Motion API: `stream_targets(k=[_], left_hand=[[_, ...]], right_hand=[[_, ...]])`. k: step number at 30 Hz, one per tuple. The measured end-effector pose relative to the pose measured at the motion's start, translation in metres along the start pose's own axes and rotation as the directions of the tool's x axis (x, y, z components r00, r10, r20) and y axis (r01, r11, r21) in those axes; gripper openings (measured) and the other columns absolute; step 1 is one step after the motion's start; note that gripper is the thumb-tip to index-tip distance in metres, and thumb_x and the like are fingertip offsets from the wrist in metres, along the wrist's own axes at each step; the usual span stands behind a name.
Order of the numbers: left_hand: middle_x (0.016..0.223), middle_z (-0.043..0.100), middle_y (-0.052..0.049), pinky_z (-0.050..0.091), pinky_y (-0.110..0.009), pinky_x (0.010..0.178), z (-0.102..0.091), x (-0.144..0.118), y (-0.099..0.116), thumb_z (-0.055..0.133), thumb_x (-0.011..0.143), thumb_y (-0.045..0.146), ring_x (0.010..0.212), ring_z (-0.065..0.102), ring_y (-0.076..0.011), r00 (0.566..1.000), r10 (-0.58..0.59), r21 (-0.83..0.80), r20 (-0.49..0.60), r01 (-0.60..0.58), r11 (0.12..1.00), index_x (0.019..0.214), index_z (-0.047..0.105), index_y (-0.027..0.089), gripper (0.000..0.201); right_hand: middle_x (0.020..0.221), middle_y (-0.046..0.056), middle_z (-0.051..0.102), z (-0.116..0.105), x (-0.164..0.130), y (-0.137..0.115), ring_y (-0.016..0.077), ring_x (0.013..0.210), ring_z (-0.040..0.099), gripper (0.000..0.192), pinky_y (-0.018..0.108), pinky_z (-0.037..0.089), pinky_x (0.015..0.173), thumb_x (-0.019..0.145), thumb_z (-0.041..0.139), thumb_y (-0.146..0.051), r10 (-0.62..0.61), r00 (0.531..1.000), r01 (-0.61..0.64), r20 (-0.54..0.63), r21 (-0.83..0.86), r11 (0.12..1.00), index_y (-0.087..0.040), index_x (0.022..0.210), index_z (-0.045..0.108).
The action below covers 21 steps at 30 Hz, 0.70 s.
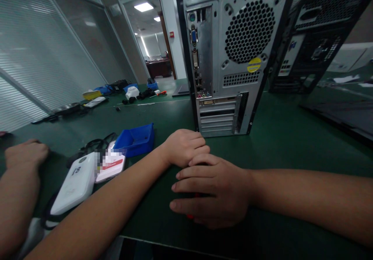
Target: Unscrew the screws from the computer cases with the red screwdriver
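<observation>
My left hand (186, 147) rests on the green table with its fingers curled; what lies inside them, if anything, is hidden. Touching it at the fingertips, my right hand (215, 192) lies palm down with its fingers bent over a small red thing (190, 216). Only bits of red show between the fingers, so its kind cannot be made out. Just beyond both hands stands a computer tower case (218, 77), its back panel with ports and a honeycomb fan grille facing me. Left of my hands sits a blue plastic tray (135, 139).
A white power bank (74, 184) and a badge card (112, 166) lie beside my left forearm. Another person's hand (26, 153) rests at far left. A second computer case (314, 46) stands at right, near a dark flat panel (344, 114). Tools and a screwdriver (160, 93) lie farther back.
</observation>
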<state>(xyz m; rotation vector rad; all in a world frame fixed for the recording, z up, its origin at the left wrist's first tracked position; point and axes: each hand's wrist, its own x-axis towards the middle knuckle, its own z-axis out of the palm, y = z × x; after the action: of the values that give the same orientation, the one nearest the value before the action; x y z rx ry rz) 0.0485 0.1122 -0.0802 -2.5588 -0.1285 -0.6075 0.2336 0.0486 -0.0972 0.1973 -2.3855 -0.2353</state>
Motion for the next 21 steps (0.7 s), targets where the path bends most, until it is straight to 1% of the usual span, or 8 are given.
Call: stream_targets(k=[2,5,8,10,14,16,18,21], left_hand=[[0.077,0.068,-0.004,0.060,-0.027,0.079,0.0008,-0.0012,-0.0008,0.039,0.101,0.035,0.081,0.068,-0.0142,1.000,-0.004,-0.009,-0.009,0.004,1.000,0.081,0.061,0.017,0.035],[0.077,0.068,-0.006,0.060,-0.028,0.079,0.0027,-0.0030,-0.0025,0.037,0.101,0.039,0.081,0.068,-0.0148,1.000,-0.012,-0.016,-0.020,0.011,1.000,0.081,0.061,0.017,0.038],[0.077,0.068,-0.005,0.061,-0.029,0.078,0.0041,-0.0041,-0.0038,0.038,0.101,0.038,0.081,0.069,-0.0155,0.999,-0.005,-0.015,-0.039,0.005,1.000,0.080,0.061,0.017,0.038],[0.076,0.068,-0.005,0.061,-0.029,0.078,0.0043,-0.0040,-0.0038,0.038,0.100,0.037,0.080,0.069,-0.0156,0.999,-0.003,-0.011,-0.053,0.002,1.000,0.079,0.061,0.018,0.037],[0.076,0.068,-0.005,0.061,-0.029,0.080,0.0030,-0.0021,-0.0017,0.039,0.100,0.035,0.081,0.069,-0.0150,0.999,-0.005,-0.004,-0.038,0.005,1.000,0.078,0.061,0.018,0.036],[0.076,0.068,-0.005,0.060,-0.028,0.081,0.0020,-0.0008,-0.0005,0.039,0.100,0.033,0.082,0.068,-0.0143,1.000,-0.001,-0.004,-0.005,0.001,1.000,0.077,0.061,0.018,0.034],[0.077,0.068,-0.004,0.060,-0.027,0.082,0.0013,0.0001,0.0001,0.039,0.100,0.031,0.082,0.068,-0.0138,1.000,-0.001,-0.002,0.024,0.001,1.000,0.078,0.061,0.018,0.034],[0.078,0.068,-0.004,0.060,-0.027,0.081,0.0008,-0.0001,-0.0001,0.039,0.100,0.032,0.082,0.068,-0.0138,1.000,0.000,0.001,0.027,0.000,1.000,0.079,0.061,0.018,0.033]], right_hand=[[0.114,0.004,0.073,-0.0010,0.0020,-0.0012,0.0177,0.101,0.066,0.033,0.036,0.046,0.091,0.100,0.054,-0.039,-0.001,0.999,0.000,-0.036,-0.034,0.999,-0.019,0.122,0.068],[0.108,0.002,0.075,-0.0035,0.0041,-0.0027,0.0163,0.097,0.066,0.026,0.033,0.046,0.087,0.097,0.063,-0.040,0.022,0.995,-0.027,-0.097,-0.050,0.998,-0.021,0.113,0.070],[0.099,0.001,0.074,-0.0046,0.0042,-0.0033,0.0159,0.093,0.065,0.015,0.032,0.045,0.086,0.097,0.062,-0.033,0.046,0.989,-0.050,-0.141,-0.028,0.998,-0.022,0.102,0.071],[0.096,0.001,0.072,-0.0035,0.0035,-0.0034,0.0157,0.089,0.063,0.015,0.033,0.044,0.084,0.098,0.059,-0.031,0.055,0.988,-0.057,-0.145,-0.014,0.998,-0.022,0.102,0.071],[0.093,0.000,0.070,0.0009,0.0024,-0.0037,0.0150,0.085,0.060,0.020,0.032,0.043,0.080,0.094,0.066,-0.034,0.041,0.992,-0.046,-0.121,-0.045,0.998,-0.024,0.109,0.072],[0.095,0.001,0.069,0.0023,0.0017,-0.0032,0.0157,0.085,0.060,0.022,0.032,0.043,0.079,0.093,0.066,-0.039,0.026,0.995,-0.031,-0.097,-0.050,0.998,-0.023,0.108,0.072],[0.103,0.004,0.070,0.0026,0.0008,-0.0019,0.0171,0.091,0.061,0.027,0.035,0.044,0.084,0.094,0.061,-0.042,0.018,0.998,-0.018,-0.054,-0.010,1.000,-0.022,0.109,0.072],[0.123,0.007,0.068,0.0020,-0.0006,0.0009,0.0186,0.108,0.062,0.036,0.040,0.044,0.094,0.096,0.053,-0.041,0.012,0.999,-0.015,0.033,0.068,0.998,-0.020,0.122,0.067]])
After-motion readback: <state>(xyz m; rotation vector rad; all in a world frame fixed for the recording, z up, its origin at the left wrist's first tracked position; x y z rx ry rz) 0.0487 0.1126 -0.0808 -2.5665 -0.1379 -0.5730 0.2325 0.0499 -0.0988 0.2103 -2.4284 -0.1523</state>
